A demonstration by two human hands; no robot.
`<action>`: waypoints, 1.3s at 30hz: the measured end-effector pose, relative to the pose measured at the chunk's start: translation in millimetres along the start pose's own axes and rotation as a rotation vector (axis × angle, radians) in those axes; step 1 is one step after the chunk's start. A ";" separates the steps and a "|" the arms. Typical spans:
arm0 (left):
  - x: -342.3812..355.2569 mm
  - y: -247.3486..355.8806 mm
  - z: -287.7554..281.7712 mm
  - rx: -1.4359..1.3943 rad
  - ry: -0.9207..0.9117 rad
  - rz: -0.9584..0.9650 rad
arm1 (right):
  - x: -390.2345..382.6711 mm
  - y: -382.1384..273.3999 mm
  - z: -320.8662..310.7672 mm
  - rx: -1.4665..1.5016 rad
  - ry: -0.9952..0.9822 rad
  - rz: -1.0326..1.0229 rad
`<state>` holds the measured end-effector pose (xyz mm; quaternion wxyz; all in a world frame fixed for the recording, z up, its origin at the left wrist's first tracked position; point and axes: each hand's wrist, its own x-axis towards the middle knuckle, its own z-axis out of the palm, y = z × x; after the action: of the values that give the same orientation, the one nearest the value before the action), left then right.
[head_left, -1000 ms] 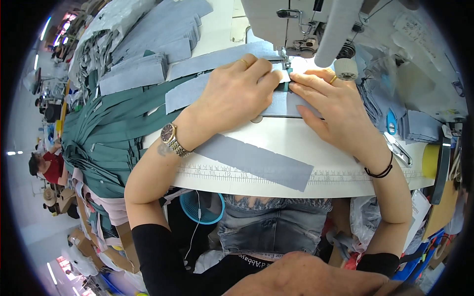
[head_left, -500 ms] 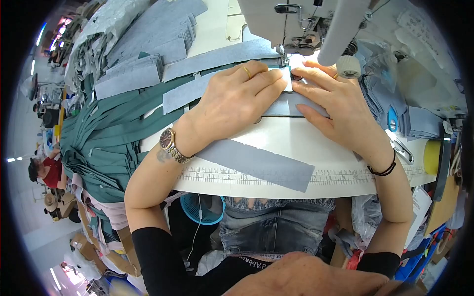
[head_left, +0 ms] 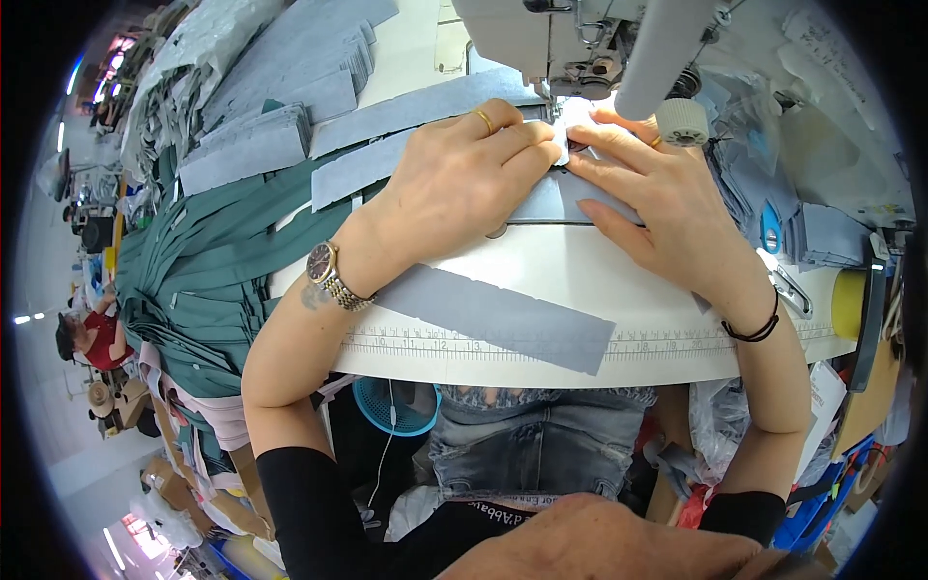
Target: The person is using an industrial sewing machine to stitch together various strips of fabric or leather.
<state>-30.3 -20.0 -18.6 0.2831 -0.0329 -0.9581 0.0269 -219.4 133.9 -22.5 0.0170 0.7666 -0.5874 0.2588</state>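
At the sewing machine [head_left: 580,43], both hands work beside the needle and presser foot [head_left: 553,108]. My left hand [head_left: 464,174] has its fingers bent and pressed together at the edge of a small pale fabric piece [head_left: 561,150], seemingly pinching it; the fingertips are partly hidden. My right hand [head_left: 652,188] lies to the right of the needle, fingers stretched forward and thumb apart, resting on the work. Under the hands lies a grey-blue fabric panel [head_left: 556,205]. A grey-blue strip [head_left: 358,169] and dark green fabric [head_left: 290,198] extend leftward from beneath my left hand.
A loose grey strip [head_left: 503,319] lies across the printed ruler [head_left: 657,348] near the table's front edge. Stacks of cut grey pieces [head_left: 246,150] sit at back left. Blue-handled snips [head_left: 769,227] and a box cutter [head_left: 791,288] lie right, near a yellow roll [head_left: 849,304].
My left fingers have curled more and drawn closer together at the pale piece. My right hand has barely moved. The whole view has shifted slightly.
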 end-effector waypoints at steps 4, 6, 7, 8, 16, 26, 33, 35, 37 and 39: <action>-0.1 -2.4 0.3 -0.037 0.007 0.000 | 0.6 -1.4 -1.5 -0.038 0.005 -0.017; -0.4 -3.0 -0.4 -0.064 0.016 0.007 | 0.6 -1.6 -2.4 -0.045 0.010 -0.027; -0.9 -2.8 -1.0 -0.062 0.006 0.005 | 1.1 -2.2 -3.0 -0.049 0.012 -0.033; -1.3 -2.4 -1.6 -0.059 -0.003 0.004 | 1.6 -2.8 -3.2 -0.054 0.014 -0.040; 1.3 5.9 -9.5 0.035 -0.109 0.003 | 0.3 -1.9 -2.4 -0.141 0.091 -0.094; -2.2 14.2 -7.4 0.119 -0.135 0.005 | 4.8 1.1 -1.0 -0.084 0.032 -0.095; -0.8 9.6 -8.8 0.058 -0.124 -0.026 | 5.5 -3.6 -3.2 -0.163 0.011 -0.105; -4.3 1.8 -9.6 -0.110 -0.089 -0.093 | 6.8 -6.6 -3.2 -0.160 -0.023 -0.067; -5.8 3.3 -12.9 -0.095 -0.097 -0.096 | 6.5 -11.6 -3.8 -0.139 -0.015 -0.033; -3.6 9.7 -17.5 -0.057 -0.141 -0.097 | 6.1 -11.0 -3.8 -0.114 -0.006 0.000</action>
<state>-17.3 -10.0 -6.6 0.2150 0.0072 -0.9765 -0.0120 -209.8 133.0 -13.6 0.0589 0.7651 -0.6014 0.2224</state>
